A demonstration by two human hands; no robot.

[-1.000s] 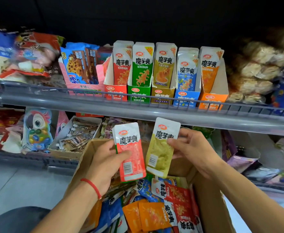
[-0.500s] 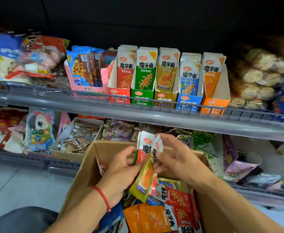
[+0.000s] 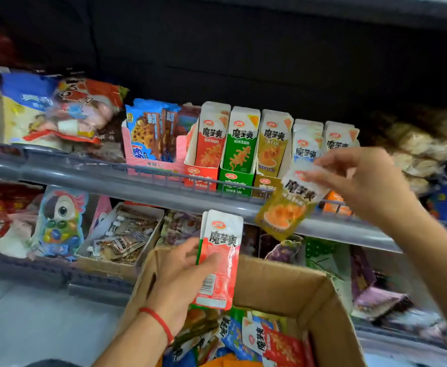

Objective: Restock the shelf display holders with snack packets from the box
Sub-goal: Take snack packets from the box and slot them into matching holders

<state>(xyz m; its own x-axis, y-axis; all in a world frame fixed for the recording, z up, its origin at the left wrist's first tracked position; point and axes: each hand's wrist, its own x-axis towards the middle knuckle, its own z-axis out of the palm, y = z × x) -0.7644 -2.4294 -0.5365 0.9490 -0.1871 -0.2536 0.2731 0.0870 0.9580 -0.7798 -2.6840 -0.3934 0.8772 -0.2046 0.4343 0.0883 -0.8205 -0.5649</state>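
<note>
Pinching a yellow packet (image 3: 285, 207) by its white top, the right hand (image 3: 360, 186) holds it tilted before the shelf rail (image 3: 111, 178), just in front of the yellow holder (image 3: 266, 185) and blue holder (image 3: 307, 144). Lower, the left hand (image 3: 180, 279) grips a red packet (image 3: 221, 258), with a green-edged one behind it, above the cardboard box (image 3: 291, 287) of loose packets.

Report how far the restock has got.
Done: all five holders on the shelf show packets. In hand: right hand lifts a yellow packet toward them; left hand holds a red packet with a green one behind. Left: the box holds many more packets.
</note>
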